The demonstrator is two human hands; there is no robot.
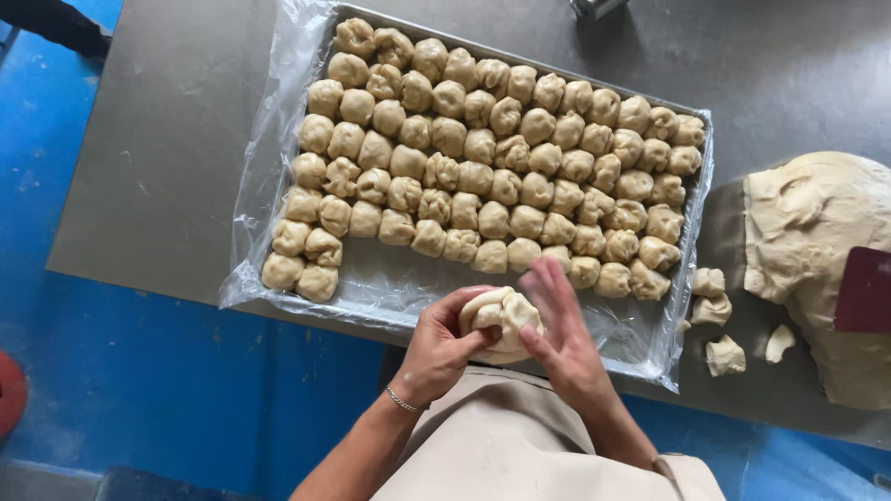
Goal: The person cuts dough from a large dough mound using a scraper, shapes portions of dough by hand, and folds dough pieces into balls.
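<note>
the left hand [436, 345] cups a pale, rounded lump of dough [501, 320] while the right hand [561, 334] presses its fingers against it. just beyond both hands, a plastic-lined metal tray [390, 283] of dough balls [492, 172] sits on the grey steel counter [176, 139].

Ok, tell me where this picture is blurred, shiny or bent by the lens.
Head view: the right hand is smeared by motion blur at the fingers, while the left hand and the dough piece they hold stay sharp; the plastic liner on the tray shows pale glare; light is soft, shadows faint; the steel table edges bow slightly.
</note>
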